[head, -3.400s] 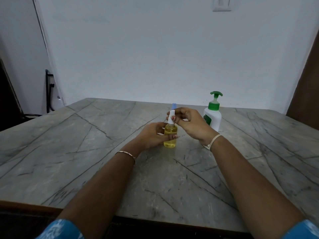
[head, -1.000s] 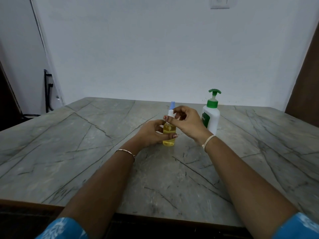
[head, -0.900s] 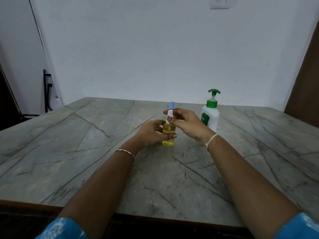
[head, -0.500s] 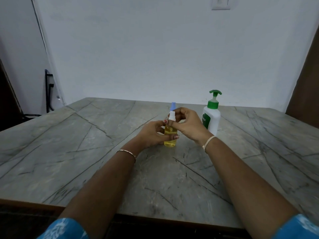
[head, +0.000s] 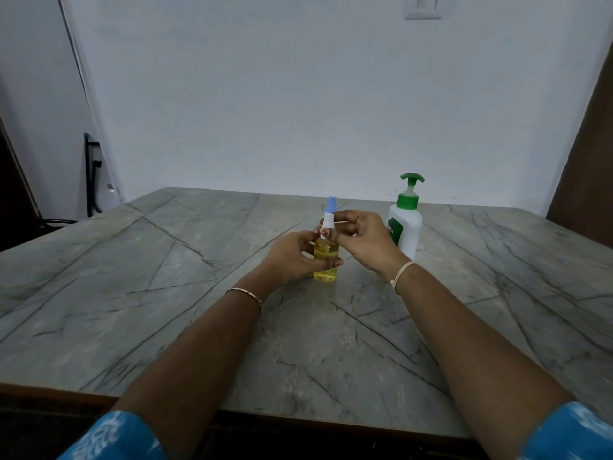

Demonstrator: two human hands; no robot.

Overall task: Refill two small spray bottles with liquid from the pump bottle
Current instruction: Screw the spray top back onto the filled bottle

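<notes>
A small clear spray bottle (head: 325, 262) full of yellow liquid stands on the grey marble table (head: 166, 293). My left hand (head: 293, 257) wraps around its body. My right hand (head: 360, 237) pinches its white spray head (head: 327, 223) at the neck. Right behind it a blue cap (head: 331, 204) pokes up, belonging to a second small bottle whose body is hidden by the first bottle and my fingers. The white pump bottle (head: 405, 224) with a green pump stands upright just right of my right hand, not touched.
A white wall rises behind the table's far edge. A dark metal frame (head: 90, 174) leans in the left corner. A brown panel (head: 583, 161) stands at the right. The table's wooden front edge (head: 49, 391) lies near me.
My right hand's fingers have shifted and turned on the white spray head over the last seconds, lifting slightly then lowering. The bottle, my left hand and the pump bottle stayed where they were.
</notes>
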